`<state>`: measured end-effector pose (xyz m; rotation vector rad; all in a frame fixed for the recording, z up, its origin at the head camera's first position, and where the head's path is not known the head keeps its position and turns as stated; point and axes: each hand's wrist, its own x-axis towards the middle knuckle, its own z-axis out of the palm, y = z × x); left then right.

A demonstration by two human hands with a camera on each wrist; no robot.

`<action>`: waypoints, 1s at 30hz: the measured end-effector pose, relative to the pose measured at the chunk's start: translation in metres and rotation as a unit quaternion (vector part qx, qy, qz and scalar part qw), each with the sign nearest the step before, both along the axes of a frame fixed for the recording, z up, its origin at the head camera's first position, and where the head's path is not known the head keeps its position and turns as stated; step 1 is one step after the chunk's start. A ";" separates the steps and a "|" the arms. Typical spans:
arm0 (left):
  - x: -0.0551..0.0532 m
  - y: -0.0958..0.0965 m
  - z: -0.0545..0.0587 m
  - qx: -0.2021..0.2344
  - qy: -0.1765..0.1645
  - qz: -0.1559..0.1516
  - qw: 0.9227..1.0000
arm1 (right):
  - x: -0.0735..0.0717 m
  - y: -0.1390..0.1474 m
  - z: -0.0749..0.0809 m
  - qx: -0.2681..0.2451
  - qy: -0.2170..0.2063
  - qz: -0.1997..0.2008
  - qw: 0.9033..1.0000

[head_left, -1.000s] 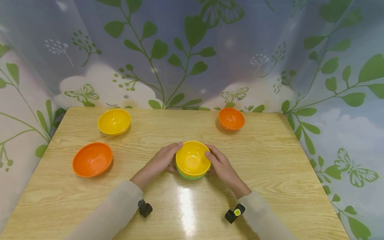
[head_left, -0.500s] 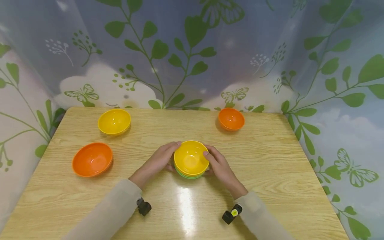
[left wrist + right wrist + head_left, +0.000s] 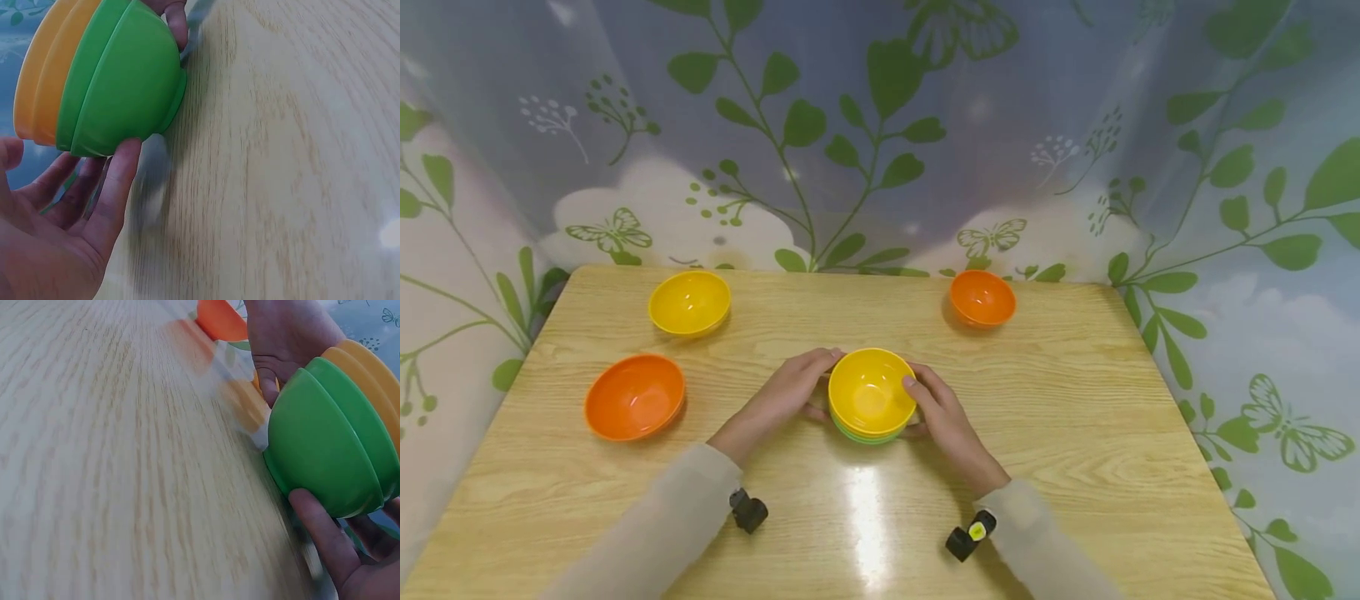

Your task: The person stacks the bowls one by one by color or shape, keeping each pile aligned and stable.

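A stack of nested bowls (image 3: 872, 392), yellow above and green below, stands between both hands near the table's middle. In the left wrist view the green bowl (image 3: 128, 87) shows its foot right at the tabletop. My left hand (image 3: 782, 396) is beside the stack, its fairly straight fingers touching the green side from below and its thumb apart from the yellow rim. My right hand (image 3: 951, 417) holds the other side, thumb over the yellow rim and a fingertip low against the green bowl (image 3: 325, 444).
On the wooden table (image 3: 1075, 433), a yellow bowl (image 3: 690, 304) stands back left, with a larger orange bowl (image 3: 636, 397) in front of it. A smaller orange bowl (image 3: 982, 298) is back right. A patterned curtain (image 3: 850, 125) hangs behind the table.
The stack has shifted slightly left, and both hands have moved left with it. My left thumb has come away from the yellow rim. The other bowls stay put.
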<state>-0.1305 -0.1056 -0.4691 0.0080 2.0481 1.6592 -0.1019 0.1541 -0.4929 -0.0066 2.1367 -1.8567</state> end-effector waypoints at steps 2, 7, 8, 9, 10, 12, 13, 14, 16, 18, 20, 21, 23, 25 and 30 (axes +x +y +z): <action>-0.001 -0.002 0.000 -0.006 0.003 -0.002 1.000 | 0.000 -0.001 0.000 -0.006 -0.002 0.000 1.000; -0.002 -0.006 0.002 -0.003 0.009 -0.005 1.000 | -0.001 -0.004 -0.003 -0.009 -0.005 -0.008 1.000; -0.002 -0.006 0.002 -0.001 0.009 -0.004 1.000 | -0.001 -0.005 -0.003 -0.009 -0.007 -0.011 1.000; -0.002 -0.007 0.002 0.002 0.008 -0.004 1.000 | -0.001 -0.005 -0.003 -0.010 -0.009 -0.013 1.000; -0.002 -0.007 0.003 0.003 0.007 -0.003 1.000 | -0.001 -0.005 -0.004 -0.013 -0.010 -0.013 1.000; -0.002 -0.008 0.004 0.005 0.005 0.000 1.000 | -0.001 -0.006 -0.005 -0.020 -0.012 -0.012 1.000; -0.002 -0.008 0.004 0.005 0.004 0.000 1.000 | -0.001 -0.006 -0.005 -0.025 -0.016 -0.011 0.999; -0.002 -0.009 0.005 0.005 0.004 -0.001 1.000 | 0.000 -0.006 -0.005 -0.033 -0.019 -0.009 0.999; -0.003 -0.010 0.006 0.005 0.003 0.000 1.000 | 0.000 -0.005 -0.006 -0.049 -0.022 -0.003 0.999; -0.003 -0.011 0.007 0.003 0.005 -0.001 1.000 | 0.001 -0.003 -0.007 -0.064 -0.026 0.002 0.998; -0.005 -0.013 0.009 0.001 0.008 -0.003 1.000 | 0.001 -0.002 -0.007 -0.074 -0.031 0.003 0.997; -0.005 -0.015 0.010 0.000 0.009 -0.002 1.000 | 0.001 -0.002 -0.008 -0.077 -0.031 0.005 0.997; -0.007 -0.019 0.013 -0.003 0.014 -0.003 1.000 | 0.001 -0.001 -0.008 -0.080 -0.031 0.007 0.996; -0.009 -0.024 0.016 -0.004 0.019 -0.002 1.000 | 0.001 -0.001 -0.008 -0.083 -0.029 0.010 0.996; -0.014 -0.036 0.022 -0.004 0.032 0.006 0.999 | 0.001 -0.001 -0.008 -0.085 -0.024 0.013 0.996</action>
